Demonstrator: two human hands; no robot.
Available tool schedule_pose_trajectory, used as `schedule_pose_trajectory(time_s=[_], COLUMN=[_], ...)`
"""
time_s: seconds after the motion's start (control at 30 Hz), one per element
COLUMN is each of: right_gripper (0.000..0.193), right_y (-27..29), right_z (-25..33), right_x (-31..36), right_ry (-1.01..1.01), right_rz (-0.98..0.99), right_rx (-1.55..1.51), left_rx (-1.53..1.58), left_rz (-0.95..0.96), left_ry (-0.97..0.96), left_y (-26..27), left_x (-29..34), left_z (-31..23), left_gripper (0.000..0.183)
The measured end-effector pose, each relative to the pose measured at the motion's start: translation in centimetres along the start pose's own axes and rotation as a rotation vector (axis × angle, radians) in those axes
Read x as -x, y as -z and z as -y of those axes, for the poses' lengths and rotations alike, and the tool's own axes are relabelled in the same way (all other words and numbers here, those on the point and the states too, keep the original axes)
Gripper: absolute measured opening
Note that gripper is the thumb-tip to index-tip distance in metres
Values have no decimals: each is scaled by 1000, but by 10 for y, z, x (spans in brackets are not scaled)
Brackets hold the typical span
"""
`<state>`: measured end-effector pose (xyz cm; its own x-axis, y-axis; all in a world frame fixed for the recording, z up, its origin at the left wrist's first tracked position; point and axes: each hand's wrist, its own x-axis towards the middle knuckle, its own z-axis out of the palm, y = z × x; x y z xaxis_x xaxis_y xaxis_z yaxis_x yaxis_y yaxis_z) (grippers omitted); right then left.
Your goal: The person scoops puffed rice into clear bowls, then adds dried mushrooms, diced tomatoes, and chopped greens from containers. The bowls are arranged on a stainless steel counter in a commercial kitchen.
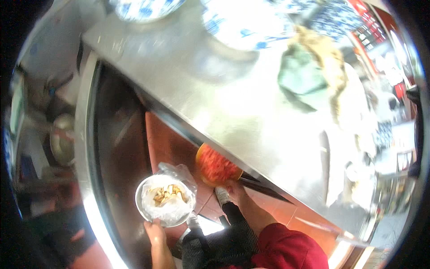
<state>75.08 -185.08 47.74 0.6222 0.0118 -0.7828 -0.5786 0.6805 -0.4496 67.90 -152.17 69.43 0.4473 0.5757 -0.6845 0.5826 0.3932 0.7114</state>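
Note:
My left hand grips the near rim of a round white bowl, its fingers closed on the edge. Inside the bowl is a clear plastic bag, which spills over the far side and holds pale brown cut pieces. My right hand is closed on the near right edge of an orange-yellow bowl, with its fingers partly hidden. Red chopped food fills that bowl, and the steel table's edge covers part of its far side in view. Both bowls are held low, beside the table.
A steel table runs diagonally from upper left to lower right. On it stand blue-and-white dishes and a pale green bundle with a tan edge, all blurred. Dark panelling lies left of the white bowl. Below is a reddish tiled floor.

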Motion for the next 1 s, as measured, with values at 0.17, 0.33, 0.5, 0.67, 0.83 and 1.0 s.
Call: schedule_pose_trajectory(time_s=[0.17,0.33,0.5,0.67,0.83,1.0], right_gripper=[32,34,37,35,29,29], right_y=[40,95,153,215,353,481], right_z=[37,140,203,245,298,370], right_x=[191,388,569,661,679,656], right_ry=[-174,-140,171,697,919,965], right_rz=[190,-22,-158,-390,-547,-638], right_rx=[50,259,81,-193,-340,-505], left_rx=[46,126,-70,-205,-321,-423], left_rz=[-8,164,280,406,679,910], left_ry=[-51,-113,-189,-245,-338,-297], left_y=[-18,-40,-29,-48,-105,-208], left_x=[96,149,212,306,401,529], left_z=[-44,-68,-92,-110,-86,-21], left_gripper=[40,50,51,41,29,35])
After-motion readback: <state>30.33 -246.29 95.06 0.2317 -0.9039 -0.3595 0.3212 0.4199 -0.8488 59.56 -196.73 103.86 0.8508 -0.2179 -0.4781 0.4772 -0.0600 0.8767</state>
